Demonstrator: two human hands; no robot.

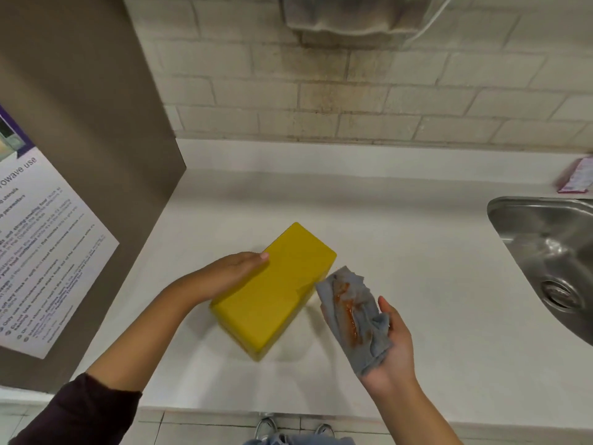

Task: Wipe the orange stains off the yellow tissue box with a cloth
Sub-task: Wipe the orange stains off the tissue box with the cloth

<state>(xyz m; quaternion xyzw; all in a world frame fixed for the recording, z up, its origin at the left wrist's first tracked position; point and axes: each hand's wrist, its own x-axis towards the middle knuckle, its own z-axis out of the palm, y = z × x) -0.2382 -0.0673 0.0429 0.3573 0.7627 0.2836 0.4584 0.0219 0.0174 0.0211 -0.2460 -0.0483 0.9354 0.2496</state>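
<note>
The yellow tissue box [276, 290] lies on the white counter [417, 252], turned diagonally, its visible top face plain yellow with no stain showing. My left hand [231, 274] rests flat against the box's left long side, steadying it. My right hand [391, 342] is palm up just right of the box and holds a crumpled grey cloth [356, 313] smeared with orange. The cloth's upper end nearly touches the box's right corner.
A steel sink [552, 258] is set into the counter at the right. A pink packet [576, 176] lies behind it. A brown cabinet side with a printed notice [41, 252] stands at the left. A grey cloth hangs on the brick wall [353, 14].
</note>
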